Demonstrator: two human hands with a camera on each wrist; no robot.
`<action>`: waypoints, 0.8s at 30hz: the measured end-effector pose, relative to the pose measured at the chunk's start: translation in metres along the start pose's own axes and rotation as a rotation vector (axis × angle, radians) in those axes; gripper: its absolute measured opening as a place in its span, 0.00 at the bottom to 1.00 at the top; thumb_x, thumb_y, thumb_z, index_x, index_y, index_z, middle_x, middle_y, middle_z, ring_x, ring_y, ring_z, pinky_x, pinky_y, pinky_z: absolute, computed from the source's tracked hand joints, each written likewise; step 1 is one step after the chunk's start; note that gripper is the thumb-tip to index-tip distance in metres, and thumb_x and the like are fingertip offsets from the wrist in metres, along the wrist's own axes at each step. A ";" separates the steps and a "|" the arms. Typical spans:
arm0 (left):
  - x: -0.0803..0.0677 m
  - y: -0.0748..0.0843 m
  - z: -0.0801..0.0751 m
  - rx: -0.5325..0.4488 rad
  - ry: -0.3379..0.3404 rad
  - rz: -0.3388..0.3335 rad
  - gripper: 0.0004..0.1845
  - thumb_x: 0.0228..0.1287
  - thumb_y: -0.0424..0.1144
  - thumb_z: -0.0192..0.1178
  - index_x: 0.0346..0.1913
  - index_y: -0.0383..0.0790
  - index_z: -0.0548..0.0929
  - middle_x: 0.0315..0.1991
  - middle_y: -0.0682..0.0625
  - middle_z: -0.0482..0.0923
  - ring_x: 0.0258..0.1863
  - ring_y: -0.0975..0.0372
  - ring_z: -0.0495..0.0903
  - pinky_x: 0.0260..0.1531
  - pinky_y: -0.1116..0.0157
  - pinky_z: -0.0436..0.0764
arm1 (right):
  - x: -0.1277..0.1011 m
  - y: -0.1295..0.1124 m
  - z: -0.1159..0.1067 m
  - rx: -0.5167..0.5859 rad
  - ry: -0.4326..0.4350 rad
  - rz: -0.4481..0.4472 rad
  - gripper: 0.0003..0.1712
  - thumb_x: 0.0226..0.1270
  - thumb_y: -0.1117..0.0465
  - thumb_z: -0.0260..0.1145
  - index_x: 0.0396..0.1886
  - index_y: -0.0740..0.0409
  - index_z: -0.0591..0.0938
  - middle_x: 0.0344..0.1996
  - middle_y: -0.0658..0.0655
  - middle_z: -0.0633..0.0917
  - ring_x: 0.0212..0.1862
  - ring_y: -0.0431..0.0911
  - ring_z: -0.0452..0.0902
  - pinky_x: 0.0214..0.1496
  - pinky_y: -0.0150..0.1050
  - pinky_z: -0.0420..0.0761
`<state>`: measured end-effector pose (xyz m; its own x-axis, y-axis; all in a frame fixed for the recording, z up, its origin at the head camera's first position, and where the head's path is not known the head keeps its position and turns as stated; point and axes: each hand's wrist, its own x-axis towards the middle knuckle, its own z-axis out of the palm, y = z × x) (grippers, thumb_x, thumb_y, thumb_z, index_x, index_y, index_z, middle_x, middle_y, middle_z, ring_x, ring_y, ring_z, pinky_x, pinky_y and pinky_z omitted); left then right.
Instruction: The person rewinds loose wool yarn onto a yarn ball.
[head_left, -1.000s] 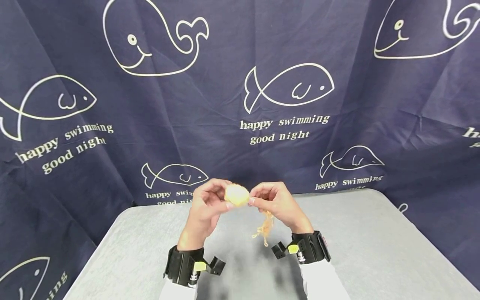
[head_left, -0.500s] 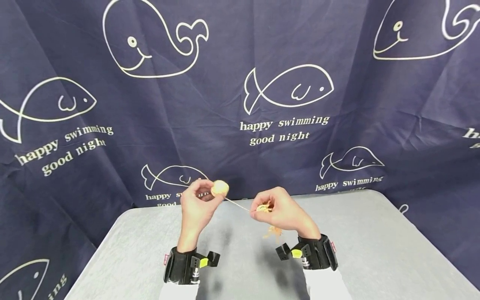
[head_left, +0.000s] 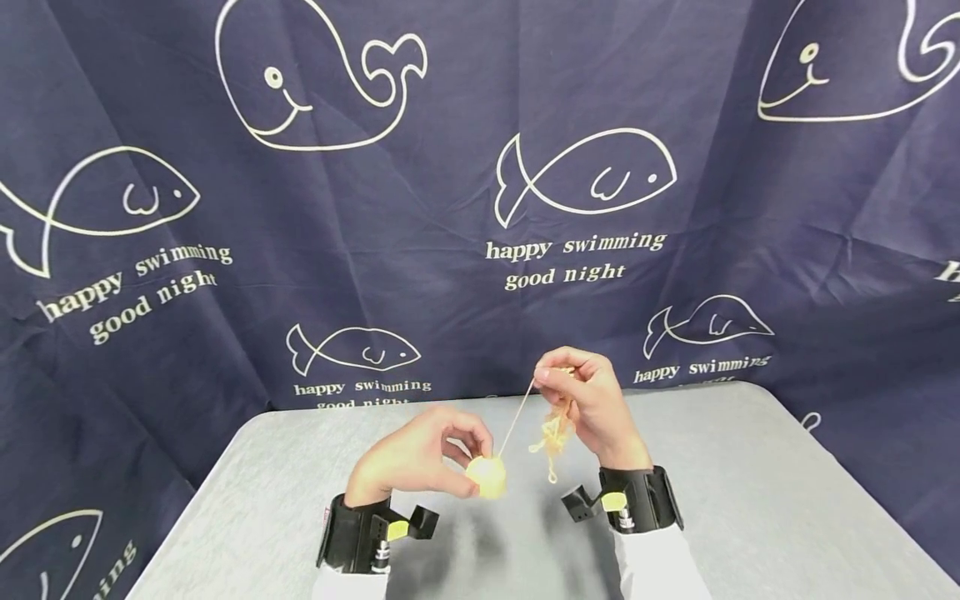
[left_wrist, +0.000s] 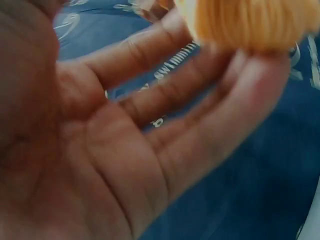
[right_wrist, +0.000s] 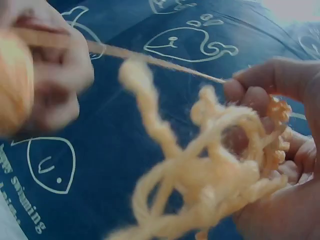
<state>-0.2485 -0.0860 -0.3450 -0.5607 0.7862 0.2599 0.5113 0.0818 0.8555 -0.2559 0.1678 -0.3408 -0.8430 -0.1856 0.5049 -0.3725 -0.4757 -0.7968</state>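
Observation:
A small pale-yellow ball of yarn (head_left: 486, 477) is gripped at the fingertips of my left hand (head_left: 420, 458), low over the grey table (head_left: 750, 500). In the left wrist view the yarn ball (left_wrist: 250, 22) sits at the tips of the curled fingers. A taut strand (head_left: 516, 421) runs from it up to my right hand (head_left: 585, 400), which pinches the strand and holds a loose tangle of yarn (head_left: 553, 437) hanging below the palm. The right wrist view shows that yarn tangle (right_wrist: 220, 175) in the fingers, with the strand (right_wrist: 160, 62) stretched toward the left hand.
A dark blue cloth backdrop (head_left: 480, 167) printed with white whales and fish hangs behind and around the table. Black wrist mounts (head_left: 637, 500) sit on both forearms. The table's bare grey top spreads left and right of the hands.
My left hand has dropped with the yarn ball toward the table. My right hand has risen, and the strand between them is longer and steeper.

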 end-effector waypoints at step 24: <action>0.029 -0.003 0.009 -0.465 1.190 0.178 0.14 0.47 0.14 0.67 0.35 0.30 0.81 0.32 0.46 0.81 0.32 0.61 0.84 0.38 0.66 0.88 | -0.008 -0.010 0.010 -0.888 -0.439 -0.005 0.10 0.57 0.69 0.70 0.27 0.47 0.86 0.21 0.40 0.79 0.22 0.35 0.69 0.23 0.28 0.69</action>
<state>-0.2606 -0.0578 -0.3436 -0.8638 -0.2823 0.4173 0.4998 -0.3757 0.7804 -0.2416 0.1655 -0.3329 -0.6890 -0.5730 0.4438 -0.6826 0.3071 -0.6632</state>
